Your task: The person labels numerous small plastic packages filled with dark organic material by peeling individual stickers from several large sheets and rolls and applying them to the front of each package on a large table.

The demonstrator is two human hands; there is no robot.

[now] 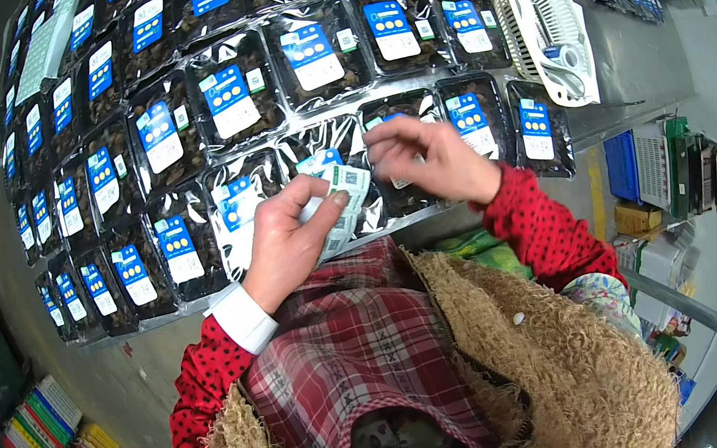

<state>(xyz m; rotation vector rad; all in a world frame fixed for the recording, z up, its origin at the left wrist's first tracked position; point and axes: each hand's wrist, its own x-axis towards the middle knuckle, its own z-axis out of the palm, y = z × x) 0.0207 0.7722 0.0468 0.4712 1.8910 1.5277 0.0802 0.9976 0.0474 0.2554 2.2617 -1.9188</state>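
Note:
My left hand (286, 235) holds a folded strip of small white-and-green stickers (349, 199) with printed codes, pinched under the thumb. To its right, my right hand (428, 153) is raised over a film-wrapped black tray (413, 103), its fingers bent and blurred; whether a sticker is on the fingertips cannot be made out. Behind the strip lies another wrapped tray (323, 134), its blue-and-white label partly hidden. The wrapped tray (228, 90) farther back holds dark brown food pieces and bears a blue-and-white label plus a small code sticker.
Rows of similar wrapped trays cover the metal table (638, 60). A white plastic basket (544, 18) with a tape roll (563, 56) stands at the right. A pale green sheet of stickers (45, 45) lies across trays at far left. Colourful crates (45, 421) are stacked on the floor.

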